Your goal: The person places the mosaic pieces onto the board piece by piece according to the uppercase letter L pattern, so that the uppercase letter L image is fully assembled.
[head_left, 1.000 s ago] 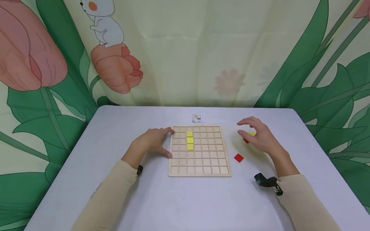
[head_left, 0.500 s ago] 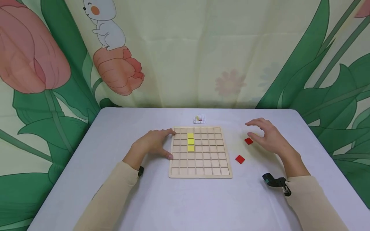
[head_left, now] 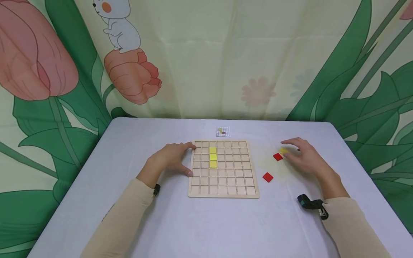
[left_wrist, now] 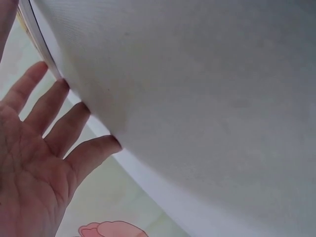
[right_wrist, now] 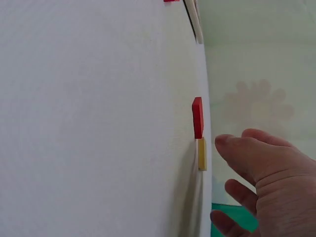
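Note:
A wooden grid board [head_left: 223,191] lies in the middle of the table with three yellow tiles [head_left: 212,157] in a column in its upper left cells. My left hand [head_left: 172,157] rests flat against the board's left edge with straight fingers [left_wrist: 74,123] on the table. My right hand [head_left: 303,154] hovers low to the right of the board, fingers relaxed and holding nothing. Just off its fingertips a loose yellow tile [head_left: 283,151] [right_wrist: 202,154] lies flat beside a red tile [head_left: 277,156] [right_wrist: 197,117]. A second red tile [head_left: 267,177] lies nearer the board.
A small printed grid card [head_left: 223,131] lies behind the board. The grey table [head_left: 206,222] ends at a flower-print curtain [head_left: 226,61] at the back. A black wrist camera [head_left: 311,204] sits on my right forearm.
My right hand has drifted right and sunk toward the table; the loose yellow tile shows again at its fingertips. The left hand and the board have stayed put.

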`<state>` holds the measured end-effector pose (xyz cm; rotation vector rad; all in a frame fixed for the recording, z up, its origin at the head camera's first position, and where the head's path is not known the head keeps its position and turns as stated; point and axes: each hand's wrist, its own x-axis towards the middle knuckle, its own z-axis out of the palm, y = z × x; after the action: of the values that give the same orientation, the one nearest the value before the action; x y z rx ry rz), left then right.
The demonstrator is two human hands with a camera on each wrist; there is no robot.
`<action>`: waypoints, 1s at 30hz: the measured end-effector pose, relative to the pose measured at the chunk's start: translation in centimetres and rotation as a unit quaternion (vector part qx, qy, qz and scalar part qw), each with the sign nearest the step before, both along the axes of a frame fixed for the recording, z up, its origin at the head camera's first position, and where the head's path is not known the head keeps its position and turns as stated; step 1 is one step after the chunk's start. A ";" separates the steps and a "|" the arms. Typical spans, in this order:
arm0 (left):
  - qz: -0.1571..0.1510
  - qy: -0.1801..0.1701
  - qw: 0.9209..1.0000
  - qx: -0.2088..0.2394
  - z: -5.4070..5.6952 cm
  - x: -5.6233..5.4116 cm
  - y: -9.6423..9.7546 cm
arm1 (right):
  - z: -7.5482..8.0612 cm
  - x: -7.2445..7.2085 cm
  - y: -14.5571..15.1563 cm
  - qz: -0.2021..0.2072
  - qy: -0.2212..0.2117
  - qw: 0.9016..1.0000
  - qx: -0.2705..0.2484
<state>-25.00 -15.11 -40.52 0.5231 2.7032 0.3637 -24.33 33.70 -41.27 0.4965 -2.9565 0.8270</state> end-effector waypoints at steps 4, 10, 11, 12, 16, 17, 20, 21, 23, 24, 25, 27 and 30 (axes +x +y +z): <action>-0.003 0.002 1.000 -0.001 0.1 -0.1 0.1 | -0.2 0.0 0.6 -0.015 -0.028 0.999 0.015; 0.005 -0.007 1.000 -0.010 0.3 -0.2 0.1 | -0.7 -0.4 0.7 -0.006 -0.037 0.999 0.011; 0.005 -0.009 1.000 -0.011 0.3 -0.2 0.0 | -0.8 -0.4 0.6 -0.005 -0.039 0.999 0.010; 0.005 -0.010 1.000 -0.013 0.3 -0.2 0.0 | -0.9 -0.5 0.6 -0.004 -0.039 0.999 0.010; 0.001 -0.012 1.000 -0.008 0.2 -0.2 0.0 | -1.0 -0.5 0.5 -0.008 -0.041 0.999 0.010; 0.000 -0.012 1.000 -0.007 0.1 -0.3 0.1 | -1.1 -0.5 0.5 -0.009 -0.041 0.999 0.011; -0.001 -0.013 1.000 -0.007 0.0 -0.3 0.0 | -1.1 -0.4 0.5 -0.014 -0.041 0.999 0.013; -0.002 -0.013 1.000 -0.007 0.0 -0.3 0.0 | -1.2 -0.4 0.4 -0.017 -0.041 0.999 0.014; -0.004 -0.012 1.000 -0.009 0.0 -0.3 -0.1 | -1.2 -0.4 0.4 -0.020 -0.037 0.999 0.013; -0.004 -0.011 1.000 -0.010 0.0 -0.3 -0.1 | -1.3 -0.4 0.4 -0.023 -0.036 0.999 0.012; -0.004 -0.011 1.000 -0.010 0.0 -0.3 -0.1 | -1.2 -0.4 0.4 -0.024 -0.035 0.999 0.010; -0.004 -0.011 1.000 -0.011 0.1 -0.3 -0.1 | -1.2 -0.4 0.3 -0.027 -0.034 0.999 0.007; -0.003 -0.014 1.000 -0.013 0.1 -0.3 -0.1 | -1.3 -0.3 0.2 -0.027 -0.035 0.999 0.002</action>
<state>-25.32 -15.18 -40.43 0.5139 2.6753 0.3325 -24.63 33.90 -42.53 0.3947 -3.0214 0.8512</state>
